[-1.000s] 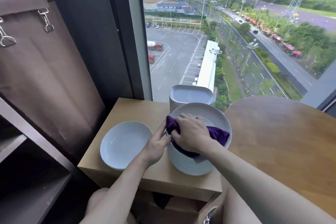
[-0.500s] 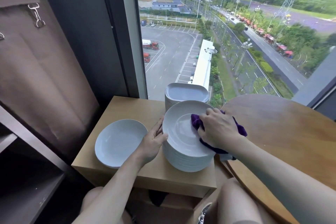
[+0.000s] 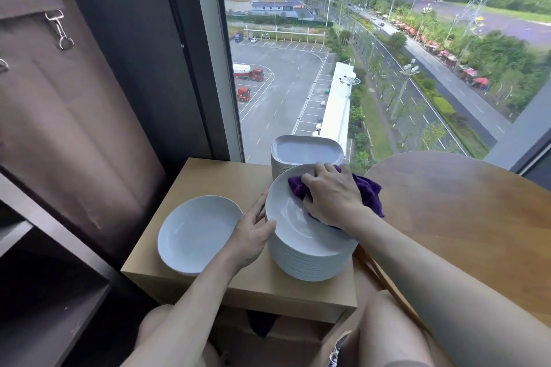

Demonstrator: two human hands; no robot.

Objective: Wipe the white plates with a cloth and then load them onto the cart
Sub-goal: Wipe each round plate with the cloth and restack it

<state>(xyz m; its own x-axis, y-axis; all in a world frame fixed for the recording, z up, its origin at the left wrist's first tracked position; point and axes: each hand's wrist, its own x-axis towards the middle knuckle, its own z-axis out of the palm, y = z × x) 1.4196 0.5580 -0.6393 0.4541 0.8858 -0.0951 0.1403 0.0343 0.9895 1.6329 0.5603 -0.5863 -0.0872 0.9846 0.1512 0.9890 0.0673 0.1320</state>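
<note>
A tall stack of round white plates (image 3: pixel 310 259) stands on a small wooden side table (image 3: pixel 208 179). My right hand (image 3: pixel 334 197) presses a purple cloth (image 3: pixel 369 191) onto the far right part of the top plate (image 3: pixel 289 211). My left hand (image 3: pixel 253 235) grips the left rim of that top plate, thumb on top. A single round white plate (image 3: pixel 196 232) lies to the left on the same table. Behind the round stack is a stack of square white plates (image 3: pixel 304 152).
A round wooden table (image 3: pixel 465 217) sits to the right, touching the side table. To the left stands a dark cart with shelves (image 3: pixel 44 247) and a brown fabric bag (image 3: pixel 68 116) hung by metal clips. A window is straight ahead. My knees are below.
My right hand has swept the purple cloth from the near left of the top plate across to its right and then to the far side. My left hand stays on the left rim.
</note>
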